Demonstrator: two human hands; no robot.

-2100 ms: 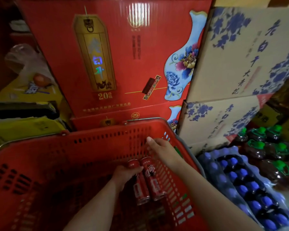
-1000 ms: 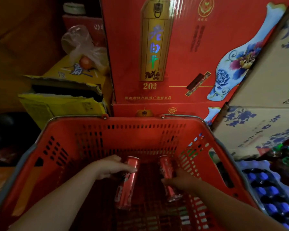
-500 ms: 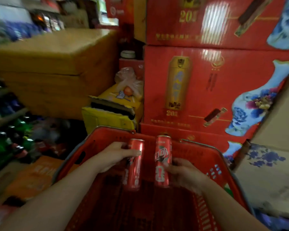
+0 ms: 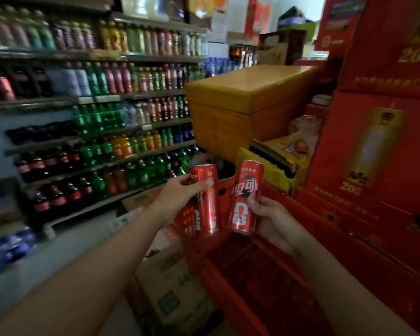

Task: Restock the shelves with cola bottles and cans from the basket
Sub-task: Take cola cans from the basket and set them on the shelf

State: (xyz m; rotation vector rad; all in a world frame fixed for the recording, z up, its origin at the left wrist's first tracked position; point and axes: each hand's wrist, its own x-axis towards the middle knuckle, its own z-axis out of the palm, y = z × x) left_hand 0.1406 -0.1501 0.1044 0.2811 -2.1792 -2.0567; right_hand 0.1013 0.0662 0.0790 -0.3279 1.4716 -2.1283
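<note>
Above the red basket (image 4: pixel 228 282), the left hand (image 4: pixel 180 195) curls its fingers round the left can (image 4: pixel 205 202) and the right hand (image 4: pixel 274 221) grips the right can (image 4: pixel 245 197). Both are nearly upright, ready for the shelves (image 4: pixel 95 98) far left

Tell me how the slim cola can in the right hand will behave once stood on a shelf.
The cola can is tall and narrow, so it probably tips if nudged. Its smooth round wall would likely roll once on its side. The right hand grips its lower half alone, suggesting modest weight.
</note>
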